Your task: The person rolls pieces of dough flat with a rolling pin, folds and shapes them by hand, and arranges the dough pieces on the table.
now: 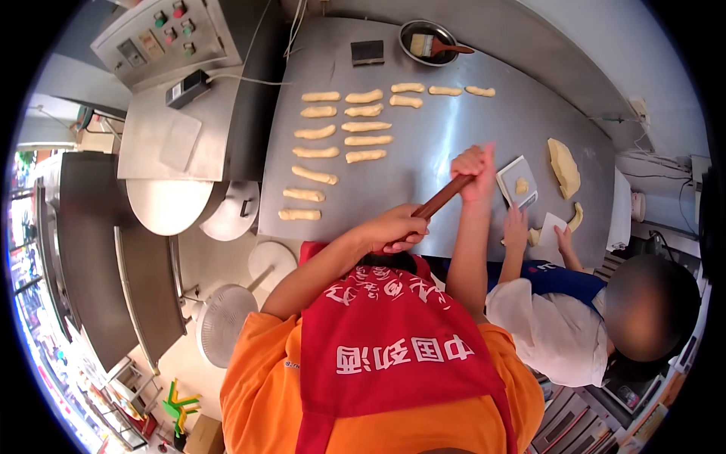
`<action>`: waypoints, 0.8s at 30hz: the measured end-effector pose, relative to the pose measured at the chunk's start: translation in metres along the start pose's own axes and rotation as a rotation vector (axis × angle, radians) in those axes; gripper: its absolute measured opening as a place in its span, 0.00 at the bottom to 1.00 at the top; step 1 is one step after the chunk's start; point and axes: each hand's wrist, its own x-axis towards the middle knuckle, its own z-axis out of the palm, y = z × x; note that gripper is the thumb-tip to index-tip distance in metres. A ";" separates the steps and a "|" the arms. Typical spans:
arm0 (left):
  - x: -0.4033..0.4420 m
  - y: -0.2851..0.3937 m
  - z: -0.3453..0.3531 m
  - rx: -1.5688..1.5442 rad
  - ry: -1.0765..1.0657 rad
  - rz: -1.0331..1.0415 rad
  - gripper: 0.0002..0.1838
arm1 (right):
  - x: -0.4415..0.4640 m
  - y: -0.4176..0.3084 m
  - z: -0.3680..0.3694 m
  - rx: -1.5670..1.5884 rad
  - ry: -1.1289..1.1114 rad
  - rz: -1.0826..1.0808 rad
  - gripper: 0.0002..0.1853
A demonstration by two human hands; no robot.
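My left hand (399,228) is wrapped round the near end of a brown wooden rolling pin (445,197). My right hand (473,169) grips its far end, and the pin slants between them close to my apron at the table's front edge. Beyond my hands, short strips of pale dough (366,141) lie in rows on the steel table (423,170). Right of my right hand sits a small scale (517,172) with a piece of dough (522,185) on it.
A co-worker's hand (564,240) holds a white scraper (552,230) beside cut dough at the right. A large dough slab (563,168) lies behind. At the back are a metal bowl (412,32) with a brush (435,46) and a dark block (367,52). A fan (225,325) stands left.
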 end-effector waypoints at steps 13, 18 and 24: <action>-0.033 -0.037 -0.007 1.042 0.556 0.405 0.19 | 0.007 0.038 0.044 -0.284 0.402 0.089 0.30; -0.039 -0.029 0.002 1.226 0.863 0.269 0.17 | 0.030 0.076 0.044 -0.236 0.478 -0.191 0.20; -0.033 -0.041 -0.030 1.315 0.889 0.368 0.15 | -0.004 0.170 0.041 -0.466 0.635 -0.071 0.21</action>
